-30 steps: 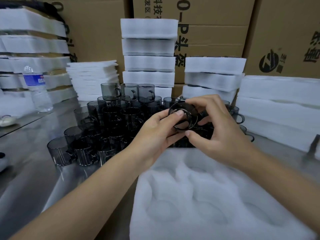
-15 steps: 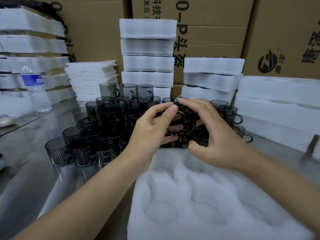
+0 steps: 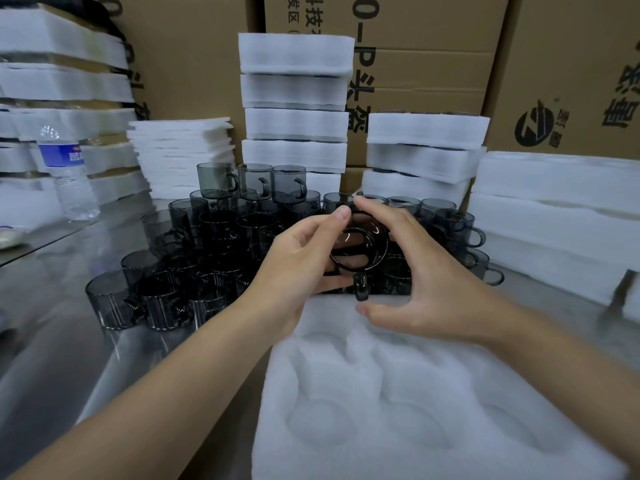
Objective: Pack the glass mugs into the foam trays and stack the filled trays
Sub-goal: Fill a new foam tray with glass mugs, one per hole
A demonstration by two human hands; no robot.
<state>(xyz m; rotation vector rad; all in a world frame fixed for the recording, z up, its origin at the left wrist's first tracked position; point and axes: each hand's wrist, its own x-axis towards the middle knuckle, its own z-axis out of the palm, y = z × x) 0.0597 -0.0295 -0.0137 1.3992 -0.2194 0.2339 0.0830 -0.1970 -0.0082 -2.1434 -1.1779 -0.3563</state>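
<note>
A smoky grey glass mug [image 3: 358, 249] hangs tipped on its side, mouth toward me, handle pointing down, just above the far edge of a white foam tray [image 3: 429, 403]. My left hand [image 3: 298, 268] pinches its rim from the left, forefinger on top and thumb below. My right hand [image 3: 426, 275] curls round it from the right, fingers over the top; its thumb sits below the handle, apart from the glass. The tray's round pockets hold nothing. Behind the hands stands a cluster of several more grey mugs [image 3: 214, 237], some stacked.
Stacks of filled foam trays [image 3: 294, 109] rise behind the mugs, with another stack [image 3: 426, 154] to the right and foam sheets [image 3: 180, 154] to the left. A water bottle [image 3: 67, 171] stands far left on the steel table [image 3: 52, 341]. Cardboard boxes [image 3: 571, 71] wall the back.
The mug has turned between my hands so its handle now points down, and both hands have carried it slightly lower, toward the tray's far edge.
</note>
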